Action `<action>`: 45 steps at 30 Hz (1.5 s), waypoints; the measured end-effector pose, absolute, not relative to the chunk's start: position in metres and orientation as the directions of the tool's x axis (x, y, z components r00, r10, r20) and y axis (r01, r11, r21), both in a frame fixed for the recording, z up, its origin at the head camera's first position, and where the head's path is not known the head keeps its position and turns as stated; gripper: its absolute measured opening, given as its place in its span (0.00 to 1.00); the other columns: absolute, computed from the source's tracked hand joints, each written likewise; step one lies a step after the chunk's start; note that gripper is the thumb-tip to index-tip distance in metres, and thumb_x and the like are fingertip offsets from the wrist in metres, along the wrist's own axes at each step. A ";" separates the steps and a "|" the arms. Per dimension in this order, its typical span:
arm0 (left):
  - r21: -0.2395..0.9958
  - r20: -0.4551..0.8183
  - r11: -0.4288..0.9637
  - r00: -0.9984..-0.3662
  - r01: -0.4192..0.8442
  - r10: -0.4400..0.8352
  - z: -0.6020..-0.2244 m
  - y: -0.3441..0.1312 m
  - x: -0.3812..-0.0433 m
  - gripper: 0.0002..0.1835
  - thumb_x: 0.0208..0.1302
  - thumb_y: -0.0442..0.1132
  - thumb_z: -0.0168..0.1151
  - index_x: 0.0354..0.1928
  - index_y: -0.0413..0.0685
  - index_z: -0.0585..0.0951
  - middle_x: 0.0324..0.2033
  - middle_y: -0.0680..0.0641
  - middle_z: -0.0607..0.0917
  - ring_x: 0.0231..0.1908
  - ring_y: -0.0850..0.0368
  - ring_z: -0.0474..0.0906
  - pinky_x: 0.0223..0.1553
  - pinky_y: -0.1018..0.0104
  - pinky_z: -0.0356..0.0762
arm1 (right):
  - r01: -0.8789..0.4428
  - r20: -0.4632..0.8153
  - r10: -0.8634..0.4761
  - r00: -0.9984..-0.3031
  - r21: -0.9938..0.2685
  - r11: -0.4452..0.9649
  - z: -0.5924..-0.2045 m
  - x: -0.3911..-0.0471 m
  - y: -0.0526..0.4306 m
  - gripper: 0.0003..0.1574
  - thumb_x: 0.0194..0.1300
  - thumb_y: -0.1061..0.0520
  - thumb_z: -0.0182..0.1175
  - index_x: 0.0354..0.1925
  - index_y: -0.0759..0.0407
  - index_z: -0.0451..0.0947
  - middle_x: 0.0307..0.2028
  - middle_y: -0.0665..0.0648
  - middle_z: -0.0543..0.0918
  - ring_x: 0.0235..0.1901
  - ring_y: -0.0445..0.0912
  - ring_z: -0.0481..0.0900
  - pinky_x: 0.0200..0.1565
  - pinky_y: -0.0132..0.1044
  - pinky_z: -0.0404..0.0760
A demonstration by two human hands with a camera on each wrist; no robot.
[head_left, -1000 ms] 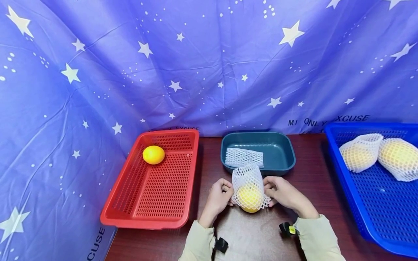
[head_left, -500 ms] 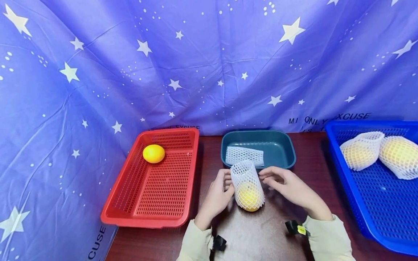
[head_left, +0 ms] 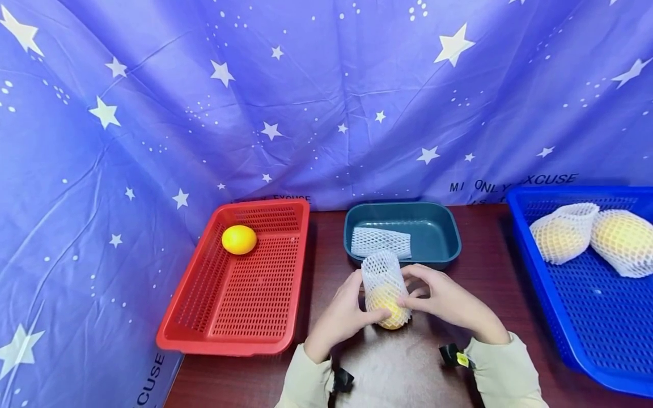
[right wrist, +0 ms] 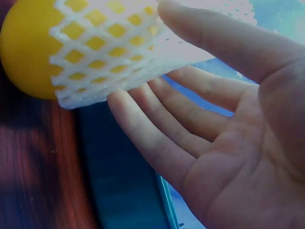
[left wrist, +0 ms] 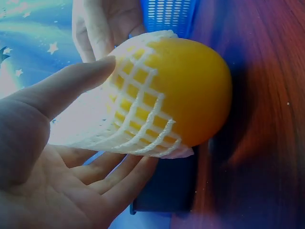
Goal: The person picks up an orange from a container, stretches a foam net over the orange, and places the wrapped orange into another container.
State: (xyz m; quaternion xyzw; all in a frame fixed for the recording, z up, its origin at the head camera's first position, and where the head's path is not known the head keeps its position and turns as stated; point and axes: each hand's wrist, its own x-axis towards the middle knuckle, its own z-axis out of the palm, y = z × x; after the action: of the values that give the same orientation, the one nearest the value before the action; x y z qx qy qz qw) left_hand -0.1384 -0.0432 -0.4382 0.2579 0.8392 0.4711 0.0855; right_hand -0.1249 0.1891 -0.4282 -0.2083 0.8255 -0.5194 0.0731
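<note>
A smooth yellow oval fruit (left wrist: 200,90) stands on the table in front of me, most of it inside a white foam net sleeve (head_left: 380,269). Its bare end points toward me, while the loose end of the netting rises away. My left hand (head_left: 343,311) holds it from the left, thumb on the mesh and fingers beneath in the left wrist view. From the other side my right hand (head_left: 441,297) grips the netted fruit, with the thumb (right wrist: 205,33) on top and the fingertips (right wrist: 119,98) along the sleeve's lower side.
Left stands a red basket (head_left: 298,272) with one bare yellow fruit (head_left: 239,239). Behind the hands, a dark teal tray (head_left: 433,232) contains flat white netting (head_left: 374,242). A blue basket (head_left: 571,317) on the right has two netted fruits (head_left: 561,235). A starry curtain (head_left: 306,85) hangs behind.
The hands first held the sleeve's lower edge at both sides, then the right hand drew off a little. Now both have closed in on the netted fruit, thumbs on its near side.
</note>
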 end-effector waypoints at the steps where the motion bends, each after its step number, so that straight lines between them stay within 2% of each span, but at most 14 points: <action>1: 0.830 0.096 0.432 -0.854 0.352 0.512 -0.438 -0.043 -0.138 0.38 0.51 0.41 0.77 0.64 0.44 0.69 0.54 0.46 0.78 0.52 0.55 0.76 0.56 0.56 0.77 | -0.264 0.091 -0.425 -0.901 -0.891 0.369 -0.429 -0.125 0.190 0.27 0.63 0.56 0.68 0.56 0.66 0.73 0.45 0.59 0.82 0.41 0.41 0.83 0.43 0.33 0.83; 6: 0.812 0.062 0.473 -0.856 0.343 0.514 -0.439 -0.042 -0.139 0.43 0.47 0.42 0.80 0.65 0.45 0.70 0.55 0.47 0.78 0.53 0.56 0.75 0.58 0.58 0.76 | -0.262 0.081 -0.465 -0.882 -0.903 0.340 -0.432 -0.127 0.193 0.29 0.61 0.57 0.70 0.56 0.68 0.72 0.46 0.62 0.80 0.41 0.44 0.85 0.43 0.35 0.84; 10: 0.791 0.025 0.512 -0.854 0.335 0.520 -0.441 -0.042 -0.140 0.45 0.45 0.43 0.82 0.66 0.46 0.69 0.57 0.47 0.77 0.57 0.55 0.73 0.62 0.60 0.72 | -0.264 0.080 -0.493 -0.866 -0.911 0.317 -0.434 -0.129 0.195 0.33 0.60 0.57 0.71 0.57 0.69 0.71 0.48 0.64 0.79 0.44 0.44 0.84 0.44 0.36 0.85; 19: 0.747 -0.019 0.568 -0.843 0.345 0.538 -0.449 -0.039 -0.139 0.49 0.39 0.42 0.84 0.65 0.45 0.68 0.55 0.48 0.76 0.55 0.59 0.73 0.61 0.65 0.71 | -0.240 0.049 -0.515 -0.856 -0.920 0.311 -0.441 -0.128 0.196 0.38 0.56 0.55 0.74 0.58 0.70 0.69 0.49 0.65 0.79 0.45 0.38 0.81 0.42 0.36 0.85; 29: 0.735 -0.023 0.581 -0.844 0.349 0.536 -0.457 -0.036 -0.140 0.45 0.36 0.43 0.86 0.57 0.47 0.69 0.48 0.53 0.76 0.49 0.61 0.73 0.55 0.68 0.73 | -0.182 -0.017 -0.519 -0.854 -0.926 0.330 -0.448 -0.131 0.197 0.41 0.51 0.56 0.77 0.56 0.71 0.67 0.48 0.63 0.77 0.45 0.39 0.79 0.42 0.38 0.85; 36: 0.754 -0.032 0.579 -0.863 0.310 0.504 -0.463 -0.032 -0.141 0.43 0.31 0.38 0.87 0.51 0.46 0.69 0.44 0.53 0.76 0.46 0.62 0.73 0.53 0.69 0.73 | -0.164 -0.045 -0.527 -0.849 -0.925 0.343 -0.452 -0.134 0.196 0.42 0.48 0.58 0.79 0.54 0.71 0.66 0.46 0.63 0.78 0.44 0.41 0.80 0.42 0.37 0.85; 45: 0.753 -0.033 0.592 -0.882 0.287 0.470 -0.471 -0.028 -0.141 0.41 0.28 0.34 0.87 0.46 0.47 0.69 0.41 0.53 0.77 0.44 0.61 0.75 0.51 0.68 0.75 | -0.216 -0.040 -0.514 -0.857 -0.877 0.428 -0.452 -0.135 0.190 0.42 0.42 0.59 0.81 0.50 0.68 0.67 0.43 0.59 0.79 0.42 0.42 0.79 0.40 0.34 0.83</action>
State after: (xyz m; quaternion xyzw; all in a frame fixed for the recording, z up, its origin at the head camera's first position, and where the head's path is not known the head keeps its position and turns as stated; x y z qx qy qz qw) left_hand -0.1412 -0.0278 -0.4706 0.2139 0.8847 0.3981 0.1146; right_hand -0.1345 0.1897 -0.4521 -0.2197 0.8312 -0.4873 0.1526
